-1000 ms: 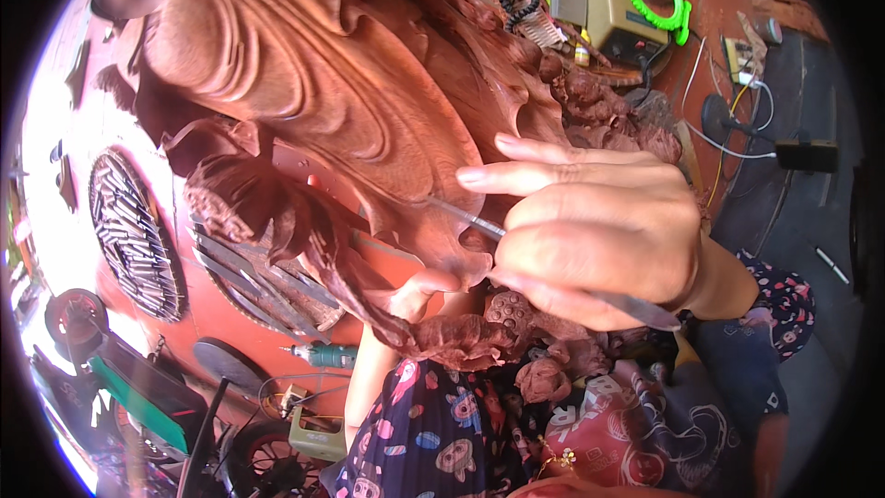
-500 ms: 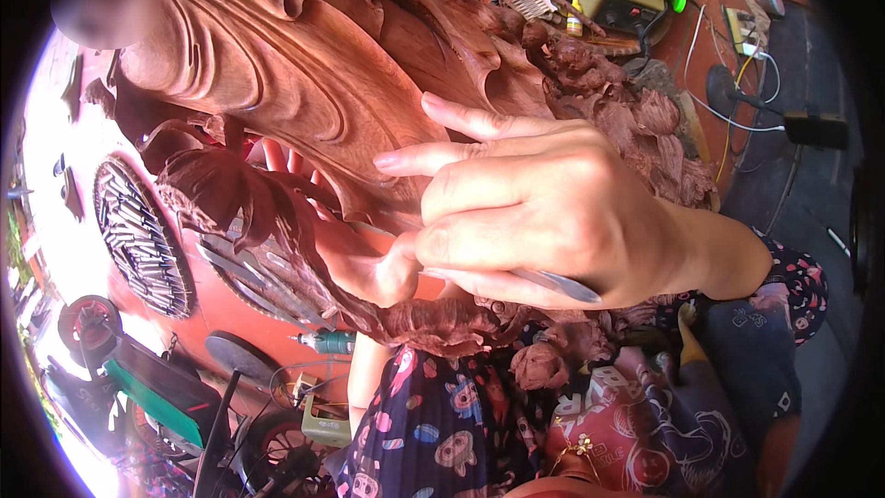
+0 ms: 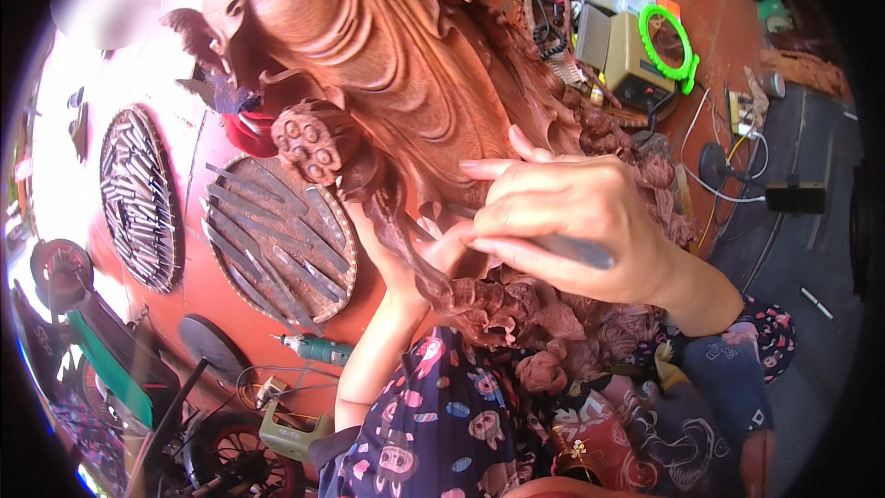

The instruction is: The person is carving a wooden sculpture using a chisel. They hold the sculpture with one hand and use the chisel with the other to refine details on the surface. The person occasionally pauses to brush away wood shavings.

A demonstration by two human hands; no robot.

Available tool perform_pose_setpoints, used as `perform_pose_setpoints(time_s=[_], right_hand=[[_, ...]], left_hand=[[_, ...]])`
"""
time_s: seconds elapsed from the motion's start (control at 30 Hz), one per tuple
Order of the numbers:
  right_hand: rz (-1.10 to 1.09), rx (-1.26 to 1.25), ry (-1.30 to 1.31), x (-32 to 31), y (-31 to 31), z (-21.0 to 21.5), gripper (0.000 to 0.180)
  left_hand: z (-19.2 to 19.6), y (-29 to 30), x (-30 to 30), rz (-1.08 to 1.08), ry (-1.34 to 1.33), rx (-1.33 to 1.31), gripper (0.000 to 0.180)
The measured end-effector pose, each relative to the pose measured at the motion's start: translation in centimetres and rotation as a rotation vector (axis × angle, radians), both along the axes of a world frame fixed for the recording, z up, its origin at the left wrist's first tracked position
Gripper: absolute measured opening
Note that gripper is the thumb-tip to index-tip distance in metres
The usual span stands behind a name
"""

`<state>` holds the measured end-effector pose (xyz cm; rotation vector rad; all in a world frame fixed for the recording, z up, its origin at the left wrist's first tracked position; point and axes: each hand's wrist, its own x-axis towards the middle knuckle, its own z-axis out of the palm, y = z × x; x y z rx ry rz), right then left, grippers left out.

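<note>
A large reddish-brown wood carving point(image 3: 369, 46) with draped folds, a seed-pod shape and twisting stems fills the middle. My right hand point(image 3: 581, 212) is over its lower part, closed round a slim grey metal carving blade point(image 3: 581, 252). The blade's rounded end shows at the palm; its working end is hidden. The index and little fingers stretch toward the folds. My left hand point(image 3: 450, 247) reaches up behind a carved stem, its thumb side close to my right fingertips. Its other fingers are hidden by the wood.
At left, an oval basket point(image 3: 177, 249) holds many small tools; another basket point(image 3: 348, 263) carries flat blades. A green power tool point(image 3: 318, 349) lies near my left forearm. A beige control box point(image 3: 636, 60) and bright green ring point(image 3: 690, 63) stand at far right. A motorbike point(image 3: 120, 378) is lower left.
The view has shifted, bringing the seed-pod carving and blade basket into fuller sight. My right hand still grips the blade; my left fingers, partly visible behind the wood before, are now mostly hidden.
</note>
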<state>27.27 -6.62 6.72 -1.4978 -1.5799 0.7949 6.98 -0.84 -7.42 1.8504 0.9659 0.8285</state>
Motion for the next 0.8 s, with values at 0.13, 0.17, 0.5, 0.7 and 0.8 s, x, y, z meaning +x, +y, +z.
perform_pose_setpoints(time_s=[0.13, 0.17, 0.5, 0.7, 0.8], right_hand=[[-0.036, 0.002, 0.048, 0.1, 0.6, 0.6, 0.015], [0.018, 0.013, -0.010, 0.1, 0.6, 1.2, 0.015], [-0.054, -0.019, -0.187, -0.8, 0.7, 1.6, 0.017], [-0.149, -0.045, -0.265, -2.0, 0.8, 1.3, 0.018], [-0.101, -0.098, -0.274, -2.0, 0.4, 1.6, 0.021]], left_hand=[[-0.4, -0.1, 0.5, 0.040, -0.006, -0.003, 0.134], [-0.2, -0.1, 0.5, 0.043, -0.012, -0.013, 0.135], [1.3, -0.1, 1.9, 0.078, -0.125, -0.053, 0.130], [1.0, 1.1, 2.6, 0.057, -0.168, -0.002, 0.123], [1.6, 1.4, 2.3, 0.031, -0.144, 0.063, 0.120]])
